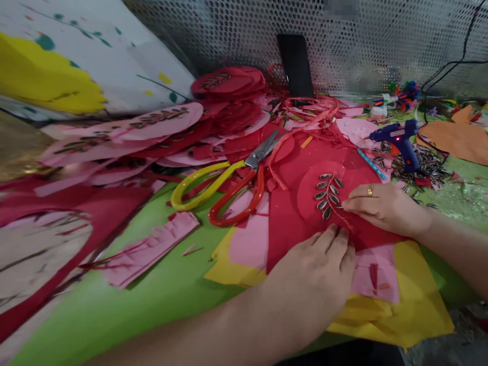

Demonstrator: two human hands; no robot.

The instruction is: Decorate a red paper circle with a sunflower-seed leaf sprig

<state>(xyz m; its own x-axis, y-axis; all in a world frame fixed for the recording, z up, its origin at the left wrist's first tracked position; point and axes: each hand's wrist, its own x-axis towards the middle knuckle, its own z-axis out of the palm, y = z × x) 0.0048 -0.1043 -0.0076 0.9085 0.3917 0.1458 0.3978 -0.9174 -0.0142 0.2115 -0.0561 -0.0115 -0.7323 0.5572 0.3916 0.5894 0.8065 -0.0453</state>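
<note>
On a sheet of red paper lies a red paper disc. Striped sunflower seeds sit in leaf-like pairs along a thin red stem on the disc. My right hand, with a ring on one finger, is closed in a pinch at the right side of the stem; a seed's dark tip shows at its fingertips. My left hand lies palm down, its fingers stretched out on the paper by the stem's lower end. What is under the left fingertips is hidden.
Scissors with yellow and orange handles lie left of the disc. A blue glue gun, red light lit, stands by loose sunflower seeds. Behind are a black phone, stacked red discs and pink seed-decorated pieces.
</note>
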